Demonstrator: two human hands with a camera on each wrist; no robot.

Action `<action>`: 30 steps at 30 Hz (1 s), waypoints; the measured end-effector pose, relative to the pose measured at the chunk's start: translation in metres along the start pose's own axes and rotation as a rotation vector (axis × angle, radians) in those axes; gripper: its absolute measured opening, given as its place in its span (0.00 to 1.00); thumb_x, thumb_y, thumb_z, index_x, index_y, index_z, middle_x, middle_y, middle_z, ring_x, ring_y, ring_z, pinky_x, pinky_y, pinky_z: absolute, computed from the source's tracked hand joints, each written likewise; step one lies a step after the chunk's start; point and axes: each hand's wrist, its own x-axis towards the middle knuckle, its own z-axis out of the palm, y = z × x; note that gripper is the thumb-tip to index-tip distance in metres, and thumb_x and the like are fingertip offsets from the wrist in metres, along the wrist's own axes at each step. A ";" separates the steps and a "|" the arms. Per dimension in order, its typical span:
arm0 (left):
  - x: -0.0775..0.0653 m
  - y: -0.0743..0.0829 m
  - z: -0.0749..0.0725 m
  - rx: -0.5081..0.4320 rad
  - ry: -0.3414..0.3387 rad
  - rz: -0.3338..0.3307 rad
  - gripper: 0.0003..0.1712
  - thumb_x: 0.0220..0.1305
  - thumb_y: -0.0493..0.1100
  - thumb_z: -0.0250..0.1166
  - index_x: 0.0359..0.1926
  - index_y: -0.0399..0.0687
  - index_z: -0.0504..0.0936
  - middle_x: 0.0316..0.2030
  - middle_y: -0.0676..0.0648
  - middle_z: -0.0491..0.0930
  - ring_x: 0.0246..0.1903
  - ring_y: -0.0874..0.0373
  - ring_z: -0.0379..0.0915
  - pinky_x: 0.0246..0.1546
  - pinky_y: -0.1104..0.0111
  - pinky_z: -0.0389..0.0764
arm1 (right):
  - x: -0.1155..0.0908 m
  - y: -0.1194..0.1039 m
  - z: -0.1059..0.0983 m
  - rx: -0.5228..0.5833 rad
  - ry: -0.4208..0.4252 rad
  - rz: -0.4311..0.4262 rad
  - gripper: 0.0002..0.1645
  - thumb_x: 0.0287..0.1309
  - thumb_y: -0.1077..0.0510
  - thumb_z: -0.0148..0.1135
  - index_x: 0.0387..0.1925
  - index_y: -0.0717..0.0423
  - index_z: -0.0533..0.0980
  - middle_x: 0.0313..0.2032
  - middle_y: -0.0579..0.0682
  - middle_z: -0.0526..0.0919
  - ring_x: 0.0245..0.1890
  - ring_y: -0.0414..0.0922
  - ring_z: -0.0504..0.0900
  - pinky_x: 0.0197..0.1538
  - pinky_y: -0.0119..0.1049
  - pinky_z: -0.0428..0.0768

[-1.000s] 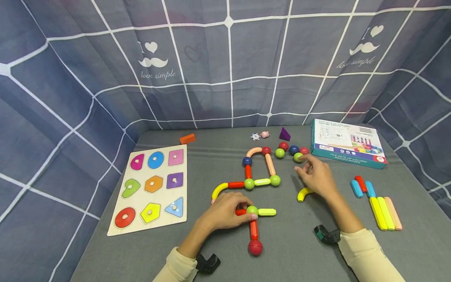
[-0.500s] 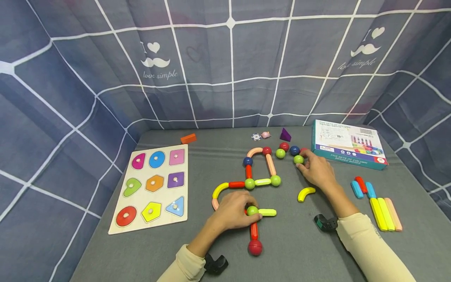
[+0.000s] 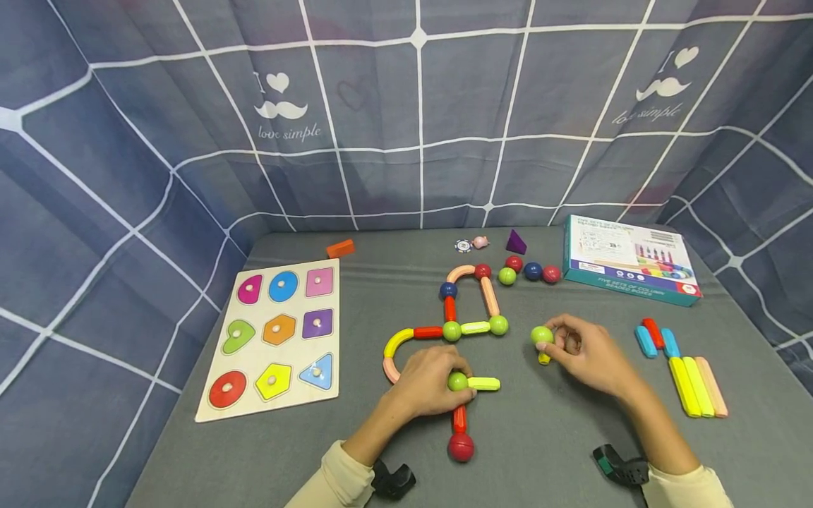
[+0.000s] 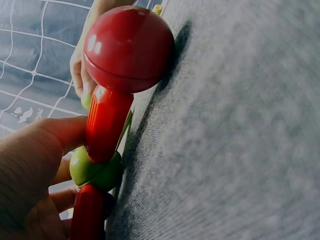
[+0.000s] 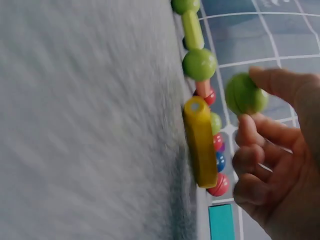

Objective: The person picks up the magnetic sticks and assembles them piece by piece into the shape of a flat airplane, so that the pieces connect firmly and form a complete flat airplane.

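Observation:
Between thumb and fingers, my right hand (image 3: 587, 353) pinches a green ball (image 5: 245, 94), held up off the table. Below it lies a curved yellow rod (image 5: 200, 145), partly covered by the ball and hand in the head view. My left hand (image 3: 422, 384) grips the green ball (image 4: 95, 169) of the near joint, its thumb against a red rod (image 4: 107, 122). That rod leads to a larger red ball (image 3: 460, 447), and a short yellow-green rod (image 3: 484, 384) sticks out rightward. The left fingers hide part of this chain of rods and balls.
Beyond the left hand, joined rods and balls form a closed loop (image 3: 473, 328). Loose balls (image 3: 533, 271) lie behind it. Spare rods (image 3: 688, 386) lie at the right, below a teal box (image 3: 635, 261). A wooden shape puzzle (image 3: 267, 339) is at the left.
My right hand has taken the green ball from the loose balls and brought it toward me, over the curved yellow rod. The left hand stays at its joint with hardly any shift.

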 end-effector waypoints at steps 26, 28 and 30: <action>-0.004 -0.003 -0.003 -0.101 0.012 0.011 0.09 0.52 0.55 0.69 0.32 0.59 0.84 0.29 0.64 0.74 0.28 0.71 0.66 0.25 0.77 0.64 | -0.014 -0.026 0.035 0.238 -0.342 -0.060 0.17 0.55 0.46 0.67 0.45 0.46 0.78 0.27 0.43 0.78 0.20 0.36 0.72 0.23 0.31 0.71; -0.005 -0.003 -0.003 -0.102 0.009 0.019 0.10 0.53 0.55 0.69 0.33 0.59 0.84 0.30 0.64 0.75 0.29 0.71 0.66 0.26 0.77 0.65 | -0.012 -0.024 0.030 0.256 -0.322 -0.056 0.18 0.56 0.46 0.66 0.45 0.49 0.78 0.26 0.44 0.78 0.18 0.35 0.71 0.21 0.31 0.70; -0.005 -0.004 -0.004 -0.105 0.006 0.026 0.11 0.54 0.56 0.68 0.35 0.59 0.84 0.31 0.64 0.75 0.30 0.71 0.66 0.28 0.77 0.66 | -0.008 -0.020 0.023 0.275 -0.282 -0.039 0.17 0.57 0.48 0.65 0.45 0.52 0.78 0.25 0.46 0.78 0.18 0.35 0.70 0.20 0.31 0.70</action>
